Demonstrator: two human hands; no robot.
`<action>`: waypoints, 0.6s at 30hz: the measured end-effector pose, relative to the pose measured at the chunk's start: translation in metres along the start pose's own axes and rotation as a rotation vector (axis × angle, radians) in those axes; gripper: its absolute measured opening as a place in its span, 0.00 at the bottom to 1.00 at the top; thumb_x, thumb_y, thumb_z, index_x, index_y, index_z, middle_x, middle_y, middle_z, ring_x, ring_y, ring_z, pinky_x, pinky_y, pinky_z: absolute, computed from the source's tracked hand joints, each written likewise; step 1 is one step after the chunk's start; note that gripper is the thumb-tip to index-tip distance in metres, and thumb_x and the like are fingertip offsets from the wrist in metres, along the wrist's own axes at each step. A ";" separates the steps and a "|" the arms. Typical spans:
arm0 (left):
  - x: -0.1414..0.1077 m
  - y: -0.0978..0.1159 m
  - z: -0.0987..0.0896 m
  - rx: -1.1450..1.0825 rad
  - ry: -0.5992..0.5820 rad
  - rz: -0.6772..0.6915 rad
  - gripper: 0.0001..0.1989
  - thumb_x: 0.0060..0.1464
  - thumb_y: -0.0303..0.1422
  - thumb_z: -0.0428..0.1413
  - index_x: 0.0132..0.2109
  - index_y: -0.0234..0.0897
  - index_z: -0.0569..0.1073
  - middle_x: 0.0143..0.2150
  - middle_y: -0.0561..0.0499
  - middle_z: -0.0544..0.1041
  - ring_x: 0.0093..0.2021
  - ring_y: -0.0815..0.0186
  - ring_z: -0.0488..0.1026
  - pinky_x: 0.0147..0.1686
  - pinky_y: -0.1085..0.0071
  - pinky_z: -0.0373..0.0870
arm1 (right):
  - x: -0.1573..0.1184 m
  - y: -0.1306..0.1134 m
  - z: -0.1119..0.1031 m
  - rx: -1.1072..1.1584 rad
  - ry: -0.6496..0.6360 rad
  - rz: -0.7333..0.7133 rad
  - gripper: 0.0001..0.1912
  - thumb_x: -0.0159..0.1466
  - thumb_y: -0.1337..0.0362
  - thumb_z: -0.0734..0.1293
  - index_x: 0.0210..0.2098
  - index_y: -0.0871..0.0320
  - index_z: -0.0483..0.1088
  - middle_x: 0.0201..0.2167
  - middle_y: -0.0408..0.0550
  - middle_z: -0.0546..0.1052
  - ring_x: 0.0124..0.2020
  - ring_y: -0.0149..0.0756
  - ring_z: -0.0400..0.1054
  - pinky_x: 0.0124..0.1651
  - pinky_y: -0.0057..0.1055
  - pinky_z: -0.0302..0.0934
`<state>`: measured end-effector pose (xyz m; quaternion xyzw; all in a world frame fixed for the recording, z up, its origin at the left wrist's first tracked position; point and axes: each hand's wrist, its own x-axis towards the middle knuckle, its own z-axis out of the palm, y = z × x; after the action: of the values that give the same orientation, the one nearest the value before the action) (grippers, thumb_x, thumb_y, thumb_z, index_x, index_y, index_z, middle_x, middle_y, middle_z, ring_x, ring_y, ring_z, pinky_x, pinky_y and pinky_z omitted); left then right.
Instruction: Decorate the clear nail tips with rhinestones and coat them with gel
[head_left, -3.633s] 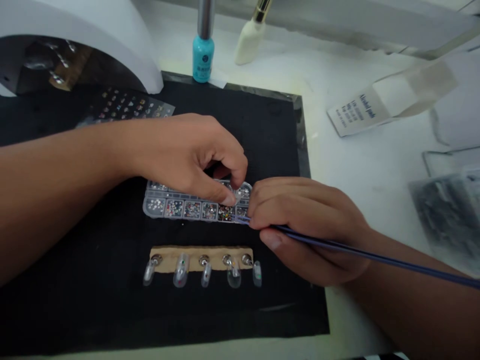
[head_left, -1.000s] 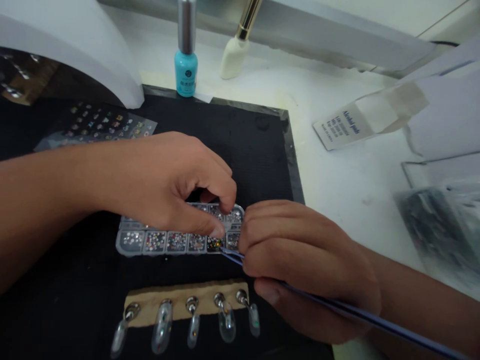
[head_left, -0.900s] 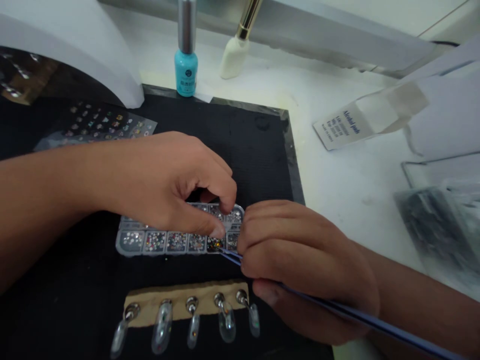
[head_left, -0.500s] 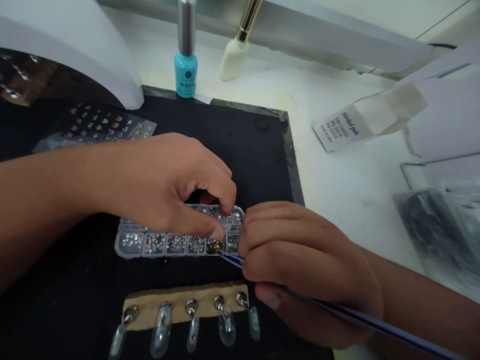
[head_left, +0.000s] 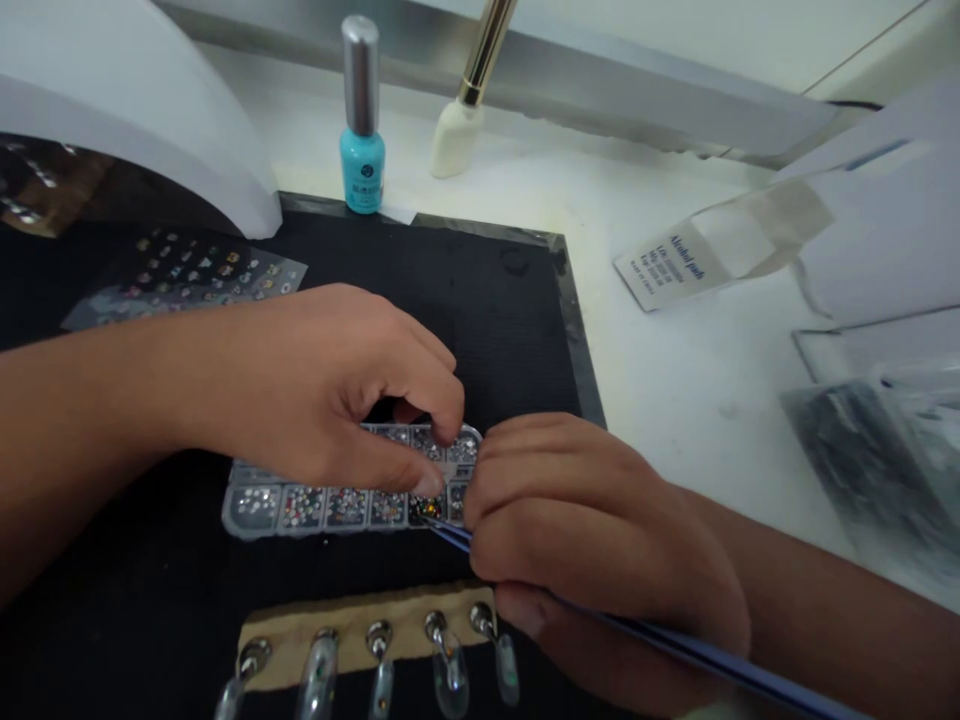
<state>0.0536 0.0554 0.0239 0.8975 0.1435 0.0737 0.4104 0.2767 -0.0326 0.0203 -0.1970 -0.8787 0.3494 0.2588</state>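
A clear compartment box filled with tiny rhinestones lies on the black mat. My left hand reaches over it from the left, thumb and index finger curled down onto the box around its middle divider. In my right hand, closed fingers hold blue tweezers. Their tips touch down in a front-row compartment with dark and orange stones, just below my left thumb. Whether a stone sits between the tips is too small to tell. Nearer me, a tan strip carries several clear nail tips on metal holders.
A white arched lamp stands at the back left, beside a sticker sheet. Behind the mat are a turquoise polish bottle and a cream bottle. An alcohol-pad packet and plastic packaging lie at the right.
The whole view has shifted slightly, so things sit a little lower and further left. Both hands keep nearly the same places on the box, with the tweezer tips at the same compartment.
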 end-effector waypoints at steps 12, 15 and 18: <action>-0.001 0.000 -0.002 0.006 -0.004 0.005 0.04 0.59 0.36 0.63 0.37 0.42 0.82 0.31 0.55 0.78 0.32 0.70 0.74 0.30 0.73 0.61 | 0.001 0.000 -0.003 0.001 -0.009 -0.002 0.09 0.69 0.69 0.58 0.33 0.59 0.67 0.29 0.47 0.74 0.32 0.35 0.70 0.40 0.35 0.64; -0.001 0.000 -0.002 0.001 -0.017 -0.002 0.05 0.59 0.35 0.62 0.38 0.41 0.82 0.32 0.55 0.78 0.33 0.70 0.74 0.31 0.73 0.62 | 0.001 0.000 -0.004 0.014 -0.042 -0.003 0.08 0.68 0.69 0.58 0.33 0.59 0.67 0.28 0.47 0.74 0.31 0.35 0.69 0.38 0.35 0.63; 0.000 0.000 -0.002 0.004 -0.017 -0.002 0.04 0.59 0.34 0.63 0.38 0.41 0.82 0.32 0.55 0.78 0.34 0.69 0.74 0.31 0.73 0.62 | 0.001 0.001 -0.005 0.002 -0.055 0.007 0.08 0.69 0.70 0.59 0.34 0.59 0.67 0.29 0.47 0.74 0.32 0.34 0.70 0.40 0.35 0.63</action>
<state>0.0534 0.0563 0.0252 0.8987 0.1410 0.0654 0.4101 0.2786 -0.0293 0.0231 -0.1901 -0.8844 0.3566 0.2335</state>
